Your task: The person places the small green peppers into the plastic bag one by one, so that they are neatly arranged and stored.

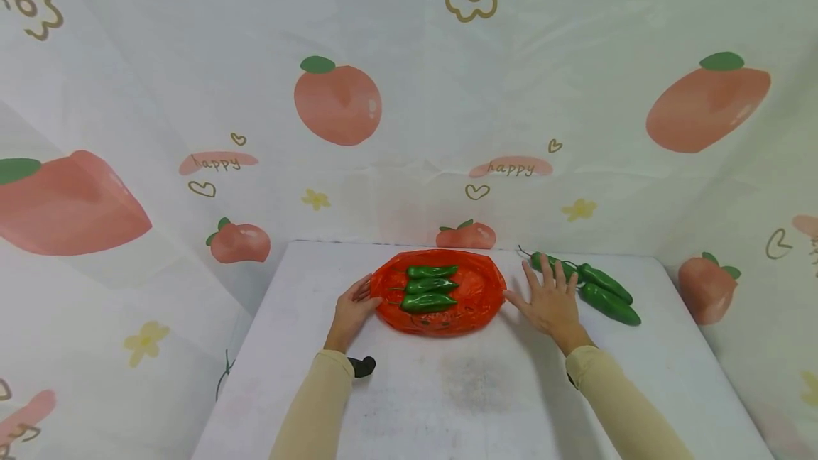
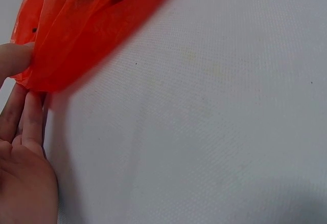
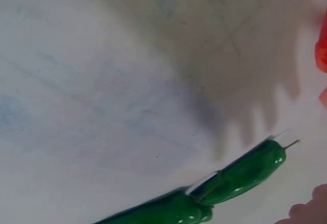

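Note:
A red plastic bag (image 1: 469, 318) lies spread open on the white table, with three green chili peppers (image 1: 429, 285) side by side on it. My left hand (image 1: 351, 314) pinches the bag's left edge; the left wrist view shows the thumb over the red plastic (image 2: 76, 45) and the fingers beneath it. Fingers spread, my right hand (image 1: 551, 306) is held over the table, its thumb at the bag's right edge; whether it touches is unclear. Just beyond that hand lie three more green peppers (image 1: 607, 304), one partly covered by its fingers. Two of these peppers (image 3: 245, 175) show in the right wrist view.
The white table (image 1: 409, 403) meets a pale printed cloth (image 1: 409, 190) at its back and sides. A small dark object (image 1: 364, 367) shows beside the left sleeve, and a thin dark cord (image 1: 224, 373) hangs by the table's left edge.

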Demonstrator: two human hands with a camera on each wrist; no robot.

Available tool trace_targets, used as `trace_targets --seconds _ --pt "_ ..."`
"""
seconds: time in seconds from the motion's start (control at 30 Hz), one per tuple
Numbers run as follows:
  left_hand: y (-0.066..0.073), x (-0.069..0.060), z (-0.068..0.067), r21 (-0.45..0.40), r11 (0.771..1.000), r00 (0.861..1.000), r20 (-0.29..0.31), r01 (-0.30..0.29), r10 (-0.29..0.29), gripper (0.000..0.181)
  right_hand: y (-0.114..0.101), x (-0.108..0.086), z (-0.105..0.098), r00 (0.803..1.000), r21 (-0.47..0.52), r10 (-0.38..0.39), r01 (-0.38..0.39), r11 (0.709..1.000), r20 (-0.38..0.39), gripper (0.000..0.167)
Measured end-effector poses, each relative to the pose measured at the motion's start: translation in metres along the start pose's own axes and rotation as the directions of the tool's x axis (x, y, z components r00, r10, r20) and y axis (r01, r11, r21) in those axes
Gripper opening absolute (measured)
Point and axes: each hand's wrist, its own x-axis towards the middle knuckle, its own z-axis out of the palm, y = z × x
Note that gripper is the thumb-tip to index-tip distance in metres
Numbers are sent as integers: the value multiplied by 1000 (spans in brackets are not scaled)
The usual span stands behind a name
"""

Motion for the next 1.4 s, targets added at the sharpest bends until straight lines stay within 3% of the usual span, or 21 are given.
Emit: trace_targets --seconds 0.37,0.87,1.2,1.4 --pt "-3 1 1 3 1000 1000 -11 2 -2 59 28 -8 8 998 69 52 -50 996 -24 96" --pt "-4 2 -1 8 1000 1000 -15 5 -5 59 60 -20 5 991 113 131 -128 985 -15 100" --pt "-4 3 0 3 1000 1000 -30 9 -9 60 84 -29 4 985 157 162 -150 976 -63 97" --pt "-5 5 0 -11 1000 1000 -27 13 -13 60 93 -33 2 973 153 201 -182 971 -117 85"
